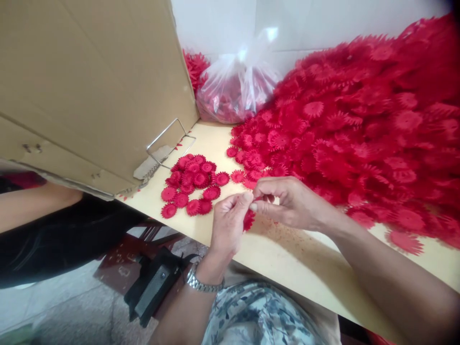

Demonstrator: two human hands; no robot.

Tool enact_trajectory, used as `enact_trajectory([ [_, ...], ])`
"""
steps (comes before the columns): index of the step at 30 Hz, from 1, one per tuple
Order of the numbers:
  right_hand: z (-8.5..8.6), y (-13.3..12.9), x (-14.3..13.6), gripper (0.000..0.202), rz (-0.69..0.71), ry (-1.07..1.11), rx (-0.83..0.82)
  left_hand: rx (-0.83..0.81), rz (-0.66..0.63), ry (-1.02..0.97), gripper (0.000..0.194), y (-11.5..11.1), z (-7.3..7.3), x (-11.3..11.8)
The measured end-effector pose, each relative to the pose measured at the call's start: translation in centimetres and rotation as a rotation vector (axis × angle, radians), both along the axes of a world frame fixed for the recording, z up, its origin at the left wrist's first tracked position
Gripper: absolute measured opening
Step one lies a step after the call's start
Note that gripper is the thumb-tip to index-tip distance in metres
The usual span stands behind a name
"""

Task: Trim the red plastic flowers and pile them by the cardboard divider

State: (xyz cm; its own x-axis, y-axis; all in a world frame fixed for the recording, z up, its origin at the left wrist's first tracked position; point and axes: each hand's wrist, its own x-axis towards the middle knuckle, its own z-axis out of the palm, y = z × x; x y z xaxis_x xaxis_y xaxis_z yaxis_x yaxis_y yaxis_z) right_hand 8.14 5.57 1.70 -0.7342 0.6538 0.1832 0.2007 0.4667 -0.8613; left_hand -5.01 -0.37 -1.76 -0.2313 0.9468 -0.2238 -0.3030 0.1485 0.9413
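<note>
My left hand [230,223] is closed with the thumb on top, pinching a red toothed disc [249,221] that looks like a flower. Most of that disc is hidden behind the fingers. My right hand [287,203] meets the left thumb tip, its fingers pinched together at the disc's upper edge. Left of my hands lies a small cluster of similar red discs [193,179], dark-centred and rounder. To the right rises a large heap of flat red toothed discs [359,120].
A tied clear plastic bag [233,93] of red pieces stands against the wall. A tall cardboard panel [100,86] and a bent wire frame [168,139] are at the left. Another person's arm [39,203] shows beyond the panel. A black bag [154,285] sits below the table [298,268].
</note>
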Motion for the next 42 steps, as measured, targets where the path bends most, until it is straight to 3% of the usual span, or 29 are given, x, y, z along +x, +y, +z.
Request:
enact_trajectory([
  [2, -0.1, 0.2, 0.1, 0.018, -0.090, 0.010, 0.020, -0.017, -0.014, -0.010, 0.044, -0.1, 0.0, 0.0],
  [4, -0.2, 0.9, 0.8, 0.019, -0.276, -0.048, 0.096, -0.045, -0.026, -0.014, 0.047, -0.2, 0.0, -0.1],
  [7, -0.3, 2.4, 2.4, 0.019, -0.598, -0.306, 0.414, -0.097, -0.027, -0.049, 0.046, -0.3, 0.2, -0.4],
  [10, -0.3, 3.6, 3.7, 0.023, -0.720, -0.579, 0.695, -0.115, -0.110, -0.202, 0.044, -0.3, 0.5, -0.7],
  [14, -0.1, 3.6, 4.0, 0.027, -0.708, -0.603, 0.743, -0.117, -0.203, -0.341, 0.025, -0.2, 0.7, -0.9],
  [18, 0.1, 3.1, 3.3, 0.025, -0.583, -0.472, 0.639, -0.156, -0.135, -0.266, 0.019, -0.3, 0.6, -0.9],
  [23, 0.8, 2.3, 2.5, 0.024, -0.378, -0.286, 0.435, -0.180, -0.110, -0.154, 0.029, -0.4, 0.5, -0.5],
  [26, 1.1, 1.4, 1.8, 0.026, -0.191, -0.161, 0.208, -0.148, -0.048, -0.098, 0.037, -0.3, 0.4, -0.2],
  [29, 0.8, 0.6, 0.8, 0.022, -0.015, -0.045, 0.023, -0.110, -0.029, -0.047, 0.042, -0.1, 0.4, -0.1],
  [31, 0.4, 0.4, 0.3, 0.016, 0.026, -0.005, -0.013, -0.098, -0.041, -0.031, 0.047, 0.0, 0.4, -0.1],
  [33, 0.0, 0.6, 0.3, 0.015, -0.006, 0.005, 0.000, -0.105, -0.067, -0.035, 0.050, -0.1, 0.5, -0.2],
  [36, -0.1, 1.4, 1.1, 0.017, -0.200, -0.088, 0.125, -0.147, -0.119, -0.066, 0.047, -0.2, 0.6, -0.5],
  [39, 0.2, 2.5, 2.6, 0.020, -0.453, -0.358, 0.419, -0.157, -0.148, -0.128, 0.042, -0.5, 0.5, -0.8],
  [42, 0.5, 3.2, 3.9, 0.021, -0.602, -0.616, 0.680, -0.105, -0.224, -0.248, 0.036, -0.6, 0.4, -1.1],
])
